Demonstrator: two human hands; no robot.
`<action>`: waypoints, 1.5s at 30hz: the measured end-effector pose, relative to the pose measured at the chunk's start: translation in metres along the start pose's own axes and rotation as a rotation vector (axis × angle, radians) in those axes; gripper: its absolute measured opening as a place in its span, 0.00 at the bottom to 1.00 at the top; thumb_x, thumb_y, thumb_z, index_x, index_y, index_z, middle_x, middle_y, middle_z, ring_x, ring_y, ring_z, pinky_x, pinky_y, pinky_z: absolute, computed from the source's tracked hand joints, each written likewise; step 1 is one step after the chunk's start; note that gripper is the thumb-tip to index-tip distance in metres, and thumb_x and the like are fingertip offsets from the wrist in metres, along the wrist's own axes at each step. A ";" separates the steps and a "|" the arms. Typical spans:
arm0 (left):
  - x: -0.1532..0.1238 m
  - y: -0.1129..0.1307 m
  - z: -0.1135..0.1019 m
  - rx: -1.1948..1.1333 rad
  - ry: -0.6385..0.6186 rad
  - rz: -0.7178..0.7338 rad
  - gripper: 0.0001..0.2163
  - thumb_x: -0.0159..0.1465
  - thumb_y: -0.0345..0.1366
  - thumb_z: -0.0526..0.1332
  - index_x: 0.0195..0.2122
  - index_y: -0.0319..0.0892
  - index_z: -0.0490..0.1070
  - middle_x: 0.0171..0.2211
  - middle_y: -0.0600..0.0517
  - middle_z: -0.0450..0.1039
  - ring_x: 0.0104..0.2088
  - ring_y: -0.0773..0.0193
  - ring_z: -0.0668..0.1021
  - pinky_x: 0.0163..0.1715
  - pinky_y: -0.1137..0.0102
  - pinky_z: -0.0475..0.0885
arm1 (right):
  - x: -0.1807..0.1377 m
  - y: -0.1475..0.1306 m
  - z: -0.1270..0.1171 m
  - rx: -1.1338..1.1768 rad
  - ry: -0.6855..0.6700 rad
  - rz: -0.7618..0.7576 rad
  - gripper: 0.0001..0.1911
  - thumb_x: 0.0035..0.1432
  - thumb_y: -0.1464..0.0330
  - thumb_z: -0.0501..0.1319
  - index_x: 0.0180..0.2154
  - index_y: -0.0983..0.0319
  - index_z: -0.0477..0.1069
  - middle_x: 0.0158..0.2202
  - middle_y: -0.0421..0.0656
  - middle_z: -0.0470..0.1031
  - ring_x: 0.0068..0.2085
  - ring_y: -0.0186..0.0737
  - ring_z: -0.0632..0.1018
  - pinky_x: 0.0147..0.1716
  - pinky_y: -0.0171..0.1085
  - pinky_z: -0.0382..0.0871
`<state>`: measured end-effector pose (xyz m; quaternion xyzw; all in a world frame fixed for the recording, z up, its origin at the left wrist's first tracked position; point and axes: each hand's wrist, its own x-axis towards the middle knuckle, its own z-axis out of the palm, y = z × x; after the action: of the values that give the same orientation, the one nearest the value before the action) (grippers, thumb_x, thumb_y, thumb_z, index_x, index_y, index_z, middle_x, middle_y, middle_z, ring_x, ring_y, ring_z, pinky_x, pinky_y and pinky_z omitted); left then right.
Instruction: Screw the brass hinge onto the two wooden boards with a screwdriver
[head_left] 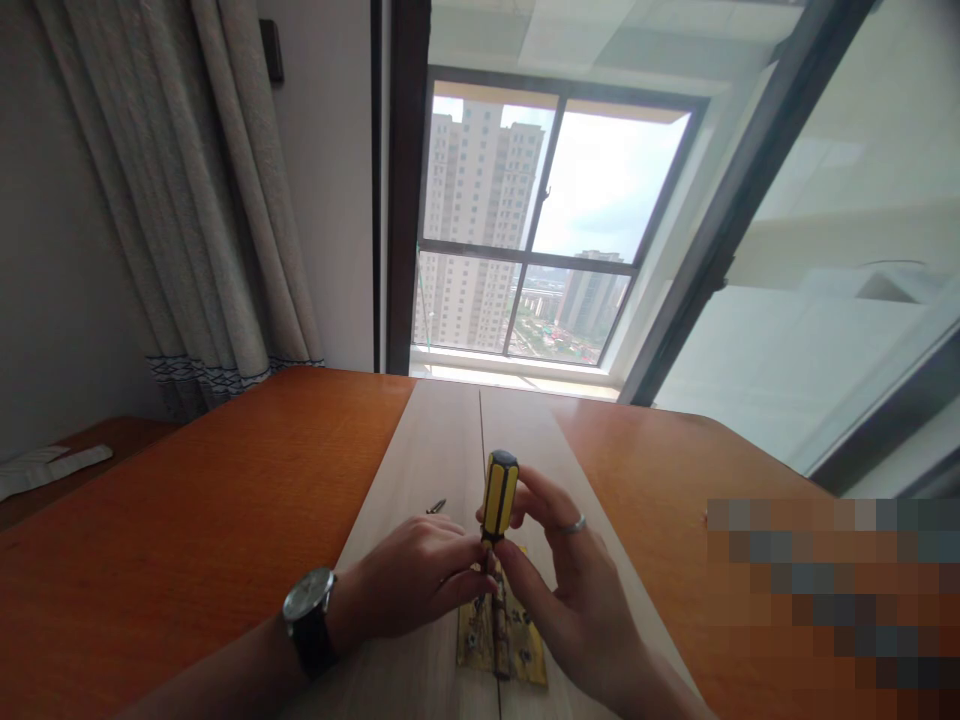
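Note:
A yellow-and-black screwdriver [501,497] stands nearly upright over a worn brass-coloured hinge [472,645]. My right hand [574,580], with a ring on one finger, has its thumb and fingers around the handle. Just under the handle, my left hand [420,575] pinches at the shaft, thumb and index finger together. The screwdriver's tip is hidden behind my fingers. The hinge lies across the seam between two pale boards [442,430], with screws in its leaves. Past my left hand, a few loose screws [436,507] lie on the board.
The boards rest on an orange-brown wooden table [247,500]. At the far end is a window [532,220]. A grey curtain [172,200] hangs at the left, and a white strip-like object [56,465] lies at the left edge. A blurred-out patch covers the lower right.

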<state>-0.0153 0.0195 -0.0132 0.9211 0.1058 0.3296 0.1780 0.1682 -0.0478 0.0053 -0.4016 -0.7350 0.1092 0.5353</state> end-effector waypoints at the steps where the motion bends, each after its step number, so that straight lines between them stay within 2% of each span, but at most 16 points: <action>1: 0.000 0.000 0.000 0.003 -0.004 0.001 0.21 0.77 0.45 0.45 0.31 0.41 0.66 0.27 0.49 0.74 0.28 0.63 0.76 0.31 0.71 0.68 | -0.001 0.000 0.000 0.017 -0.011 0.008 0.30 0.64 0.73 0.59 0.65 0.50 0.57 0.46 0.42 0.78 0.46 0.40 0.79 0.48 0.39 0.74; 8: 0.000 -0.002 0.001 0.001 -0.031 0.011 0.22 0.77 0.47 0.42 0.32 0.41 0.65 0.27 0.49 0.74 0.28 0.63 0.75 0.32 0.70 0.69 | 0.004 -0.006 -0.004 -0.014 -0.044 -0.008 0.20 0.64 0.74 0.57 0.56 0.54 0.66 0.43 0.42 0.79 0.43 0.40 0.80 0.45 0.38 0.74; 15: 0.002 0.000 0.002 -0.031 0.021 0.027 0.24 0.76 0.50 0.42 0.31 0.40 0.66 0.28 0.48 0.75 0.28 0.64 0.76 0.32 0.72 0.68 | 0.012 -0.012 -0.004 -0.030 -0.049 -0.114 0.17 0.61 0.71 0.64 0.51 0.54 0.68 0.45 0.41 0.77 0.45 0.39 0.80 0.42 0.32 0.75; 19: 0.002 -0.001 0.003 -0.039 0.033 0.026 0.23 0.76 0.50 0.45 0.31 0.41 0.66 0.28 0.48 0.75 0.28 0.64 0.76 0.32 0.72 0.68 | 0.012 -0.010 -0.003 -0.082 -0.032 -0.112 0.17 0.61 0.71 0.63 0.51 0.54 0.68 0.45 0.42 0.77 0.45 0.40 0.80 0.39 0.31 0.75; 24: 0.001 -0.002 0.003 -0.009 0.009 0.046 0.20 0.76 0.46 0.48 0.29 0.42 0.63 0.24 0.52 0.72 0.25 0.64 0.74 0.30 0.71 0.66 | 0.007 -0.007 -0.003 -0.132 0.000 -0.065 0.22 0.60 0.73 0.62 0.55 0.53 0.66 0.45 0.41 0.79 0.43 0.39 0.81 0.41 0.32 0.75; 29: 0.001 0.003 0.000 0.011 -0.026 0.028 0.13 0.73 0.34 0.48 0.30 0.43 0.60 0.25 0.52 0.71 0.25 0.64 0.72 0.30 0.71 0.65 | 0.006 -0.005 -0.003 -0.084 -0.018 -0.067 0.22 0.62 0.73 0.59 0.57 0.53 0.66 0.47 0.41 0.79 0.44 0.39 0.80 0.46 0.35 0.75; 31: 0.001 0.003 -0.001 0.020 -0.037 0.025 0.11 0.72 0.32 0.48 0.30 0.44 0.59 0.25 0.53 0.70 0.25 0.64 0.72 0.30 0.72 0.65 | 0.005 -0.005 -0.003 -0.092 -0.017 -0.060 0.22 0.62 0.73 0.59 0.57 0.55 0.66 0.45 0.43 0.79 0.44 0.41 0.81 0.45 0.37 0.75; 35: 0.000 0.001 0.001 0.033 -0.024 0.011 0.10 0.74 0.35 0.49 0.33 0.44 0.60 0.25 0.54 0.69 0.25 0.64 0.72 0.30 0.72 0.64 | 0.004 -0.007 -0.004 -0.103 -0.003 -0.026 0.24 0.64 0.72 0.57 0.61 0.57 0.63 0.41 0.44 0.79 0.40 0.41 0.81 0.42 0.38 0.76; 40: -0.003 -0.003 0.004 0.019 -0.011 -0.019 0.10 0.75 0.40 0.49 0.37 0.44 0.62 0.26 0.54 0.71 0.26 0.64 0.73 0.31 0.71 0.66 | 0.004 -0.009 -0.005 -0.096 -0.025 -0.049 0.23 0.65 0.72 0.56 0.60 0.56 0.64 0.41 0.44 0.80 0.39 0.41 0.82 0.42 0.37 0.76; 45: -0.002 -0.002 0.005 0.010 -0.010 -0.037 0.17 0.76 0.47 0.44 0.37 0.42 0.64 0.29 0.50 0.75 0.28 0.62 0.77 0.33 0.71 0.68 | 0.009 -0.010 -0.004 -0.049 -0.060 -0.108 0.20 0.63 0.72 0.61 0.56 0.54 0.67 0.45 0.43 0.78 0.44 0.41 0.81 0.44 0.35 0.77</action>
<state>-0.0142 0.0198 -0.0186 0.9216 0.1235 0.3211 0.1800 0.1659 -0.0489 0.0196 -0.3706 -0.7738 0.0742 0.5083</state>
